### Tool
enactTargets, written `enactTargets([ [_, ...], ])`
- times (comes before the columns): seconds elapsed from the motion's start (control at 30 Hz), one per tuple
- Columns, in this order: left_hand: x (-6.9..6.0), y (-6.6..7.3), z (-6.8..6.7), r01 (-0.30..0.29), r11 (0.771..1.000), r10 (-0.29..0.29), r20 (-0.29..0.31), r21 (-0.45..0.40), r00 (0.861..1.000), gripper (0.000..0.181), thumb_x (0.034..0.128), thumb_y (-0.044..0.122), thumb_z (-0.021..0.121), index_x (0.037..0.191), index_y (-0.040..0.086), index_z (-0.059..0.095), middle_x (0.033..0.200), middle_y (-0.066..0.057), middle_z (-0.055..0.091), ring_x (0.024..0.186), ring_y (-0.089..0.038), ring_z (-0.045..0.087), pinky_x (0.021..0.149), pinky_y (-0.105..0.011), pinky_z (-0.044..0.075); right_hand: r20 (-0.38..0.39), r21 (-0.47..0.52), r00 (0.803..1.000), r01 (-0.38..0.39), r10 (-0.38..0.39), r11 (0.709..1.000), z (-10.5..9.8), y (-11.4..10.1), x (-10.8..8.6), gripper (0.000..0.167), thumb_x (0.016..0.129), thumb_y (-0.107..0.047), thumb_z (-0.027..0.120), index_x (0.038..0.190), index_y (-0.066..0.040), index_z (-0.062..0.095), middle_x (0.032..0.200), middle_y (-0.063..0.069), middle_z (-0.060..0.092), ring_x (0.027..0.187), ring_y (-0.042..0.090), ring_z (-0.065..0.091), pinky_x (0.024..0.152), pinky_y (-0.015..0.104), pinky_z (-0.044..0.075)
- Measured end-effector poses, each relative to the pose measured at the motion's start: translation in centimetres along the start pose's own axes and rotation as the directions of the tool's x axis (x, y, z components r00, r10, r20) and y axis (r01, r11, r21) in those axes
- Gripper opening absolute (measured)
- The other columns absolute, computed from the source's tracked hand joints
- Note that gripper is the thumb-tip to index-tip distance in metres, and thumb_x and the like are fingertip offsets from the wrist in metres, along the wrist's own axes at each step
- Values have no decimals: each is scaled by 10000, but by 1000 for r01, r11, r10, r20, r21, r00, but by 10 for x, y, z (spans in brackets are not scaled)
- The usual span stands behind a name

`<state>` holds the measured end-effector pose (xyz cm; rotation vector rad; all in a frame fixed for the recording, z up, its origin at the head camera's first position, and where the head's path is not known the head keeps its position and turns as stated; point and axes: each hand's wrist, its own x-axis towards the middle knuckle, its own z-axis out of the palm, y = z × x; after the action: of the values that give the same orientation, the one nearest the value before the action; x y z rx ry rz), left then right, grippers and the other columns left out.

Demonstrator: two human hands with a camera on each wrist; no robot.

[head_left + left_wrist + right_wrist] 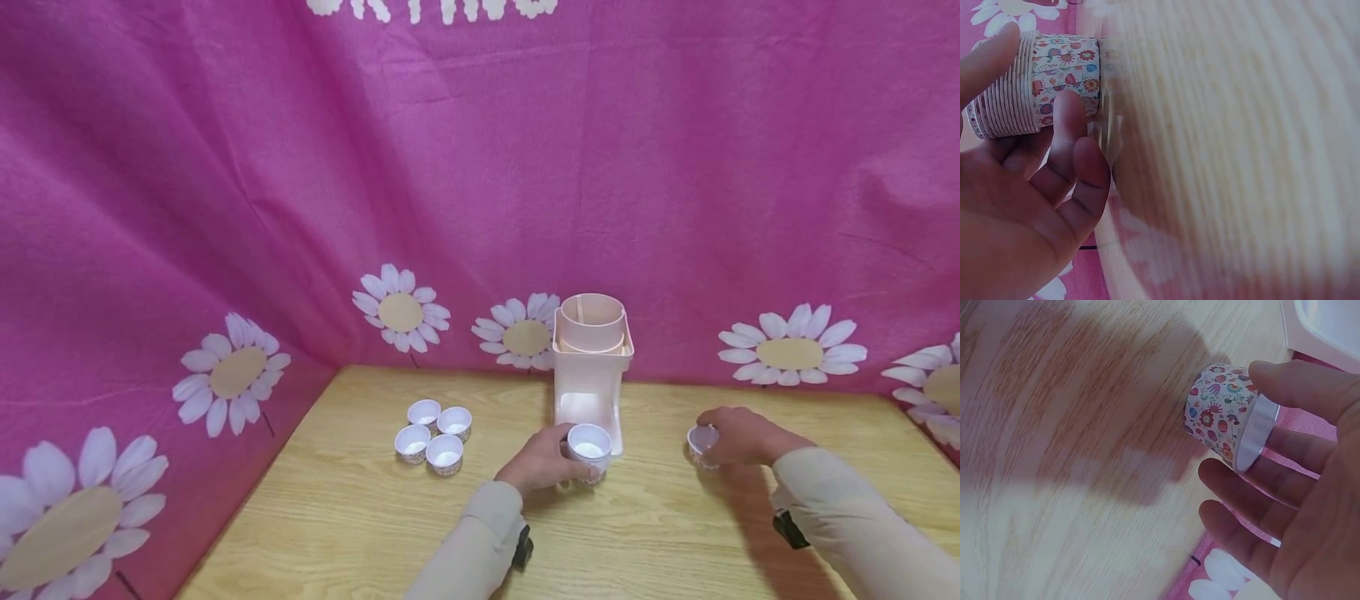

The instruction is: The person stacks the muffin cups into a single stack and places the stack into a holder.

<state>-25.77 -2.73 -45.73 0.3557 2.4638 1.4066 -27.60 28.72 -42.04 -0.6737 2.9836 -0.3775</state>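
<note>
My left hand (543, 461) grips a stack of nested paper baking cups (590, 446) at the front of the pink stand. In the left wrist view, the stack (1066, 78) shows many layered rims and a flower print, with the thumb on one side and fingers on the other. Farther right, my right hand (742, 435) holds a single paper baking cup (697, 457) by its rim at the tabletop. Its thumb touches the printed cup (1219, 412) in the right wrist view, and the fingers extend past the white mouth.
A pink plastic stand (588, 371) with a round open top stands near the back of the wooden table (337, 500). Several paper cups (445, 454) are grouped to its left, mouths up. Pink flowered cloth (675, 167) hangs behind and along the left side.
</note>
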Motion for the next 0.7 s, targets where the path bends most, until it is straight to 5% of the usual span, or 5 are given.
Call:
enactTargets([
  [0.7,0,0,0,-10,1000,10,6,-1,1000,592,746,202,868,1285,166,625,1087,28,690,979,-107,580,919,-329,487,-44,15,998,44,-44,999,-3,-1,2,490,707,-198,801,1085,84,668,989,214,715,879,349,664,749,432,522],
])
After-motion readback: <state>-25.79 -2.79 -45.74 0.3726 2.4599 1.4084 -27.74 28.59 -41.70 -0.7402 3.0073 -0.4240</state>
